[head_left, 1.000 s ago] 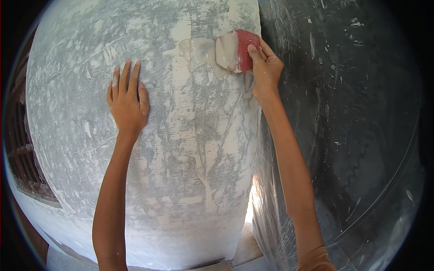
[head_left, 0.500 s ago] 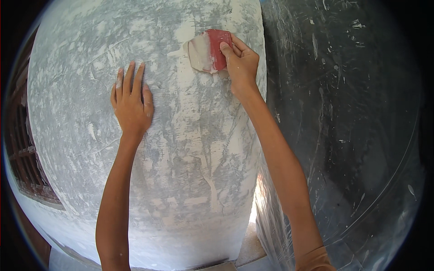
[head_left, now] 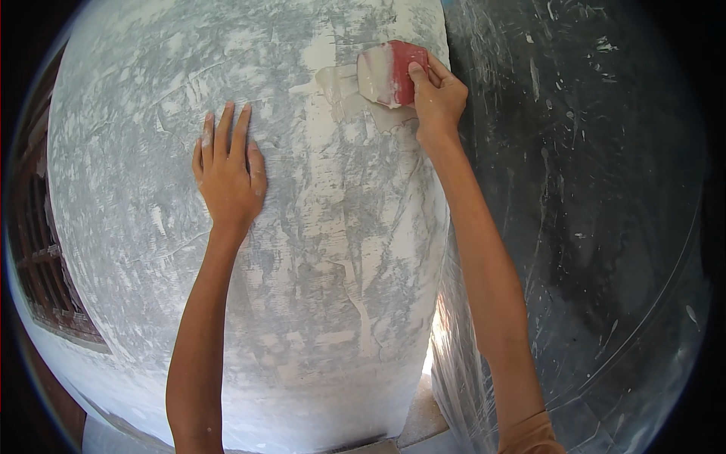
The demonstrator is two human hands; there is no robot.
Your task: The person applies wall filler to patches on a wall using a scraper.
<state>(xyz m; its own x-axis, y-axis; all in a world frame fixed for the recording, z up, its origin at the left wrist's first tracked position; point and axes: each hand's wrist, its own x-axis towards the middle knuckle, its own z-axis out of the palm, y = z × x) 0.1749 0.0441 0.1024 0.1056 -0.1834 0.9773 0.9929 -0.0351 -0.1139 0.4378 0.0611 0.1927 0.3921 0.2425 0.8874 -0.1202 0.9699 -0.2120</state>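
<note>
A grey wall (head_left: 287, 250), streaked with white patches, fills the middle of the view. My right hand (head_left: 442, 98) grips a red putty scraper (head_left: 408, 64) near the wall's upper right edge, thumb on its near face. Pale putty (head_left: 376, 74) coats the scraper's left part. To its left and just below, a smear of wet, cream putty (head_left: 333, 85) lies on the wall. My left hand (head_left: 231, 178) rests flat against the wall with its fingers spread, holding nothing; white specks mark its fingers.
Dark plastic sheeting (head_left: 597, 212), spattered with white, hangs along the right side, close to my right forearm. A bright gap (head_left: 434, 333) shows between wall and sheeting low down. At the far left is a brown barred window (head_left: 45, 250). Floor tiles (head_left: 423, 416) appear below.
The scraper in my right hand has moved right, toward the wall's edge, and slightly up. Fresh putty now shows on the wall where it was. My left hand stays against the wall.
</note>
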